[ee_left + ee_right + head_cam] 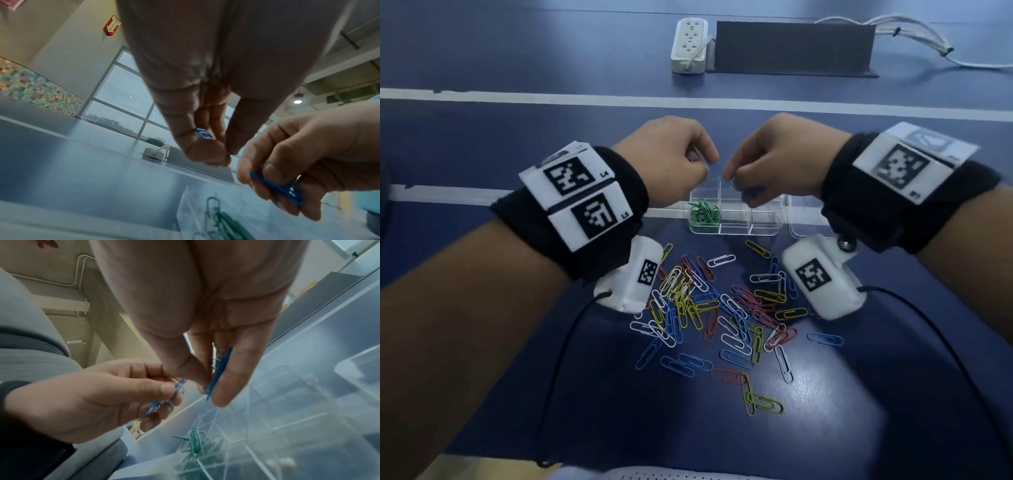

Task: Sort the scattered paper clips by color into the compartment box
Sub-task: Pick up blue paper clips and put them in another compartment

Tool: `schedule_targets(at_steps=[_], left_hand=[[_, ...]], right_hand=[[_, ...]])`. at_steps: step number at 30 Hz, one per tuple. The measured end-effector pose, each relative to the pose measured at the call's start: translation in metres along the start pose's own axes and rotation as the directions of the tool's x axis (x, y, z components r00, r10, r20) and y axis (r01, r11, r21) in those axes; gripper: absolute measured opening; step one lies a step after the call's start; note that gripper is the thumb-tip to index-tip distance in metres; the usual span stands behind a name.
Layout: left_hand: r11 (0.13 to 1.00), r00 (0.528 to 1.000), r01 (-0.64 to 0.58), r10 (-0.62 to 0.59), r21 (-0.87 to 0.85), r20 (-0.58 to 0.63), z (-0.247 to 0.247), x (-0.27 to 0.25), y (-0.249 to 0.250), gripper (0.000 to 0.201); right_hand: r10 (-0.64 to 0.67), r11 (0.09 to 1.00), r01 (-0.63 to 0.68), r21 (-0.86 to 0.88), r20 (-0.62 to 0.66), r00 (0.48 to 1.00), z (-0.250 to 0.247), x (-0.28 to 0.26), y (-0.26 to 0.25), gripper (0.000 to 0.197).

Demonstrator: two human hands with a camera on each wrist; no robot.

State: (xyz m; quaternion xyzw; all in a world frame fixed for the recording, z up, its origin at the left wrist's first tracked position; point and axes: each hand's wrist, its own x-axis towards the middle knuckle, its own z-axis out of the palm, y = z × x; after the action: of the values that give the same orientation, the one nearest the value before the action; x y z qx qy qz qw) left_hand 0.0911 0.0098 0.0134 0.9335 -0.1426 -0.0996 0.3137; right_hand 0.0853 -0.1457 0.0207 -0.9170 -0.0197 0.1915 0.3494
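Head view: both hands' grip [671, 161] [770, 164] on thin blue clips [277, 188] above clear ribbed plastic box [736, 219].

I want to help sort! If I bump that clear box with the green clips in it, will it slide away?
Probably yes. The compartment box looks like thin clear plastic, and only one corner holds green clips, so it is likely light. The blue table looks smooth, so a bump may skid it. It sits low and flat, so tipping seems unlikely.
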Motion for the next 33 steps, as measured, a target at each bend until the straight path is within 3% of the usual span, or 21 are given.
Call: schedule_targets(at_steps=[4,8,15,19,23,26,30,33], left_hand=[[0.989,0.998,0.063,-0.065,0.135,0.006,0.002,0.009,0.0,0.025],[0.982,0.993,0.104,-0.11,0.156,0.031,0.003,0.014,0.002,0.033],[0.992,0.992,0.122,-0.123,0.035,0.036,-0.002,0.015,0.003,0.054],[0.996,0.996,0.091,-0.091,0.021,0.02,-0.004,0.013,0.007,0.055],[0.994,0.996,0.08,-0.078,-0.069,0.038,-0.002,0.012,0.006,0.054],[0.99,0.995,0.089,-0.084,-0.11,0.046,0.0,0.01,0.005,0.057],[0.961,0.992,0.104,-0.083,-0.256,0.093,0.002,0.005,-0.001,0.059],[0.934,0.991,0.125,-0.104,-0.335,0.079,0.0,0.0,-0.006,0.047]], right_hand=[[0.0,0.987,-0.007,-0.161,-0.044,0.999,0.005,0.016,-0.013,0.023],[0.006,0.963,-0.021,-0.269,-0.056,0.998,0.006,0.022,-0.027,0.024],[0.05,0.997,-0.053,-0.058,-0.049,0.998,0.002,0.02,-0.037,0.023],[0.022,0.993,-0.026,-0.115,-0.039,0.999,0.006,0.017,-0.039,0.017],[0.032,0.989,-0.032,0.141,0.002,0.999,0.006,0.013,-0.04,0.013],[0.034,0.98,-0.034,0.198,0.005,0.999,0.008,0.008,-0.042,0.014],[0.051,0.951,-0.062,0.303,0.042,0.998,0.01,0.005,-0.041,0.036],[0.077,0.912,-0.099,0.398,0.069,0.995,0.009,0.004,-0.037,0.044]])
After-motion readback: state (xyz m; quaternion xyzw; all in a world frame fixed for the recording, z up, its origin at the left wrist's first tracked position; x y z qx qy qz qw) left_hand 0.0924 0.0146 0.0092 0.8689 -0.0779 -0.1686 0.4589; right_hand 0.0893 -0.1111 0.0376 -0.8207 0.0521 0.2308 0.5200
